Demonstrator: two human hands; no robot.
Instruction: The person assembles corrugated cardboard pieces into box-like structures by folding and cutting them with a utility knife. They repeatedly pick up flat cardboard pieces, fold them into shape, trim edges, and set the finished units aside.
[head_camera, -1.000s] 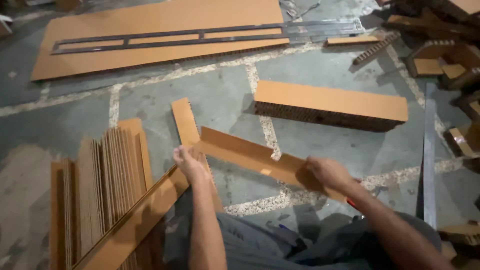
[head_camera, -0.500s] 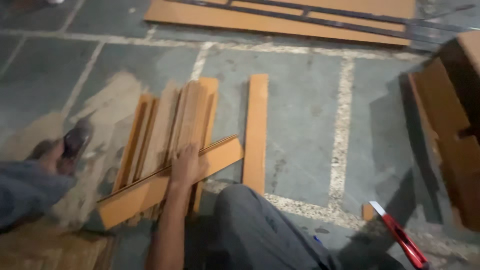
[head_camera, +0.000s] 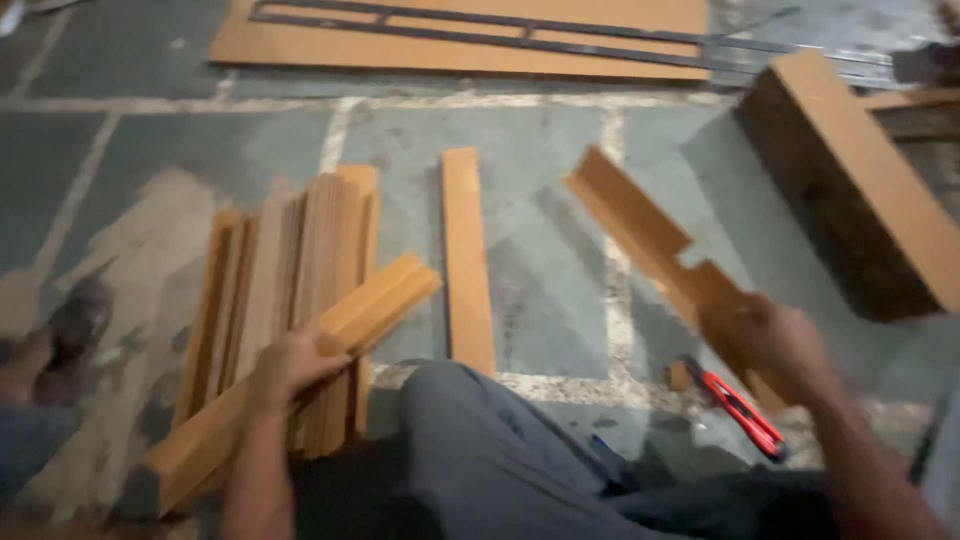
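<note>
On the concrete floor (head_camera: 560, 250), left hand (head_camera: 285, 365) closed around a cardboard strip (head_camera: 300, 385) lying across a stack of upright strips (head_camera: 290, 290); right hand (head_camera: 785, 345) gripping a notched strip (head_camera: 640, 230) raised above a red utility knife (head_camera: 740, 405); single flat strip (head_camera: 467, 260) between them

Two tan cardboard strips (head_camera: 300, 385) (head_camera: 650, 240), held

The left hand (head_camera: 285, 365) has a grip on a long brown cardboard strip (head_camera: 300, 385) lying across a stack of upright cardboard strips (head_camera: 290, 270). The right hand (head_camera: 780, 345) holds a notched brown cardboard strip (head_camera: 640, 225) above a red utility knife (head_camera: 740, 405) on the grey floor (head_camera: 540, 260).
</note>
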